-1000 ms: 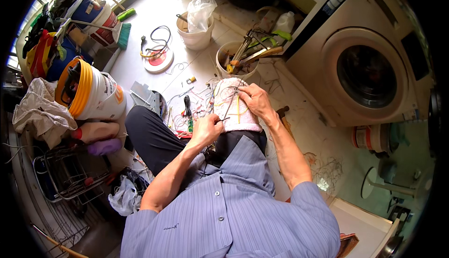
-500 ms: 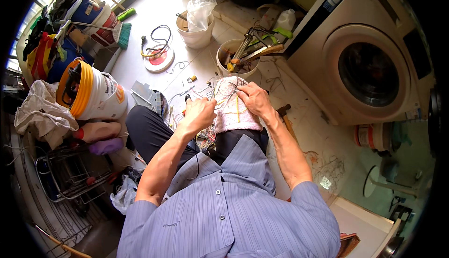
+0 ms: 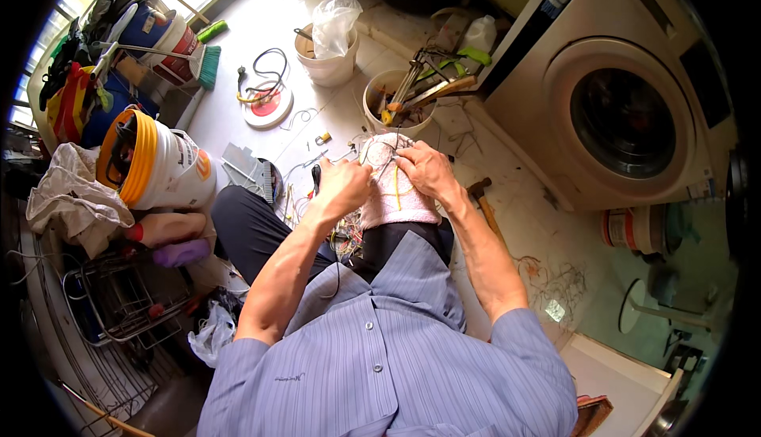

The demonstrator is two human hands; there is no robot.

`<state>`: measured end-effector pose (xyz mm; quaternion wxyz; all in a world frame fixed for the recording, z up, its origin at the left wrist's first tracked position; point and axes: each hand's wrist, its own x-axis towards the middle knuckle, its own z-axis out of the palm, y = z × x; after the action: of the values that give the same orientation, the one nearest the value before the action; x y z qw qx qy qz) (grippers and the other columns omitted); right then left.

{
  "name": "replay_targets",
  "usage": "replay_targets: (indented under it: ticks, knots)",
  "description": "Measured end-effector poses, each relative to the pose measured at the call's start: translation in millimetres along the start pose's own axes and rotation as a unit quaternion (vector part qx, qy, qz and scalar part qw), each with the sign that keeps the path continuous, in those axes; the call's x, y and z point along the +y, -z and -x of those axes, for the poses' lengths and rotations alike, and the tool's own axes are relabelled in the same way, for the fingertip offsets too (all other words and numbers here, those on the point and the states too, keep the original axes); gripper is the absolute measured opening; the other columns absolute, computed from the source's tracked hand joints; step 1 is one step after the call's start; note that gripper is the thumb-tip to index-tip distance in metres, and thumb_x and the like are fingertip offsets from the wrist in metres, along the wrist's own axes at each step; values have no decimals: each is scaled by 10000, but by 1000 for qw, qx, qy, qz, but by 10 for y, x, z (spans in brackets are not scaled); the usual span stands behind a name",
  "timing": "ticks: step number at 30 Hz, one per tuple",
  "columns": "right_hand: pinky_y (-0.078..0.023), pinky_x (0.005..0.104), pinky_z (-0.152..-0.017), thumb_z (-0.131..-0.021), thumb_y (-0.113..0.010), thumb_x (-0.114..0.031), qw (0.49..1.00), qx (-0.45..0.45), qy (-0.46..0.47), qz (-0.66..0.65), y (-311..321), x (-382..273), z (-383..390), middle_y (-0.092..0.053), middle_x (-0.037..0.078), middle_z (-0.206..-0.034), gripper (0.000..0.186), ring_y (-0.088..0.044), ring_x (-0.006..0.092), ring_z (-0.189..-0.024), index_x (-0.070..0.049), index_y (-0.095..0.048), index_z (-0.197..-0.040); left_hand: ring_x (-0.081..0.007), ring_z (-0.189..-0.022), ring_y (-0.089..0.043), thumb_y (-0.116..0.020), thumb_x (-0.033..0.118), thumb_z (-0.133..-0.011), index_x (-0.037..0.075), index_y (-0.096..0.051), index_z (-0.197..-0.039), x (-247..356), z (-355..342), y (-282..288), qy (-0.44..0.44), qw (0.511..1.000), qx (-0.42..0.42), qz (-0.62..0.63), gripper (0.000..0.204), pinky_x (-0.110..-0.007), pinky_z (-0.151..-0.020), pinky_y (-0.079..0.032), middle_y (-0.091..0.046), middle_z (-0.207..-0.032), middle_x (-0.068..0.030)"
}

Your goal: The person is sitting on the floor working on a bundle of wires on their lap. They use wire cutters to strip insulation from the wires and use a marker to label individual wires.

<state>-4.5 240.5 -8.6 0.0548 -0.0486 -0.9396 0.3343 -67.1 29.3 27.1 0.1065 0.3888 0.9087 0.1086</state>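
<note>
A pink towel lies over my right thigh, with a yellow strand and thin dark wires on it. My left hand is closed at the towel's left edge, around a black-handled tool whose handle end sticks out on the left; its working end is hidden. Over the towel's right side, my right hand pinches a thin dark wire. Both hands are close together but apart. A tangle of coloured wires fills the space beside the towel, under my left wrist.
Beyond the towel stands a bucket of tools, with a white bucket behind it. A hammer lies on the floor at right, near the washing machine. At left are a white bucket with yellow rims and a wire rack.
The view has shifted slightly. My left hand has moved a little toward my right hand, both still closed over the towel. Little else differs.
</note>
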Motion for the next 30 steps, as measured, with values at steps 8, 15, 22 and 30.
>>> replay_targets:
  ticks: [8,15,22,30]
  knots:
    - [-533,418,-835,-931,-614,-304,1000,-2,-2,3,8,-4,16,-666,129,-1001,272,-664,346,-942,-124,-742,-1091,-315,-814,-702,-704,252,-879,33,-737,-1005,-388,96,653,156,940,264,151,255,-401,-754,-537,-734,-900,-154]
    - [-532,422,-833,-936,-611,-305,1000,-7,1,9,4,-4,3,-659,134,-999,269,-659,352,-928,-127,-739,-1092,-241,-788,-690,-744,167,-864,34,-710,-1041,-89,163,94,81,946,215,228,224,-347,-702,-533,-732,-946,-131]
    - [-530,466,-863,-931,-592,-324,1000,-20,-6,1,14,-18,5,-662,158,-1083,274,-654,399,-977,-144,-730,-1085,-393,-889,-635,-673,152,-873,-4,-666,-995,211,37,-634,96,934,215,268,198,-468,-809,-510,-649,-938,-198]
    - [-508,315,-569,-979,-617,-266,917,-152,-119,-348,343,216,-180,-668,41,-848,243,-623,151,-641,-53,-728,-1015,-350,-792,-673,-641,133,-873,22,-700,-946,116,-104,-813,135,924,244,263,145,-430,-726,-526,-693,-856,-183]
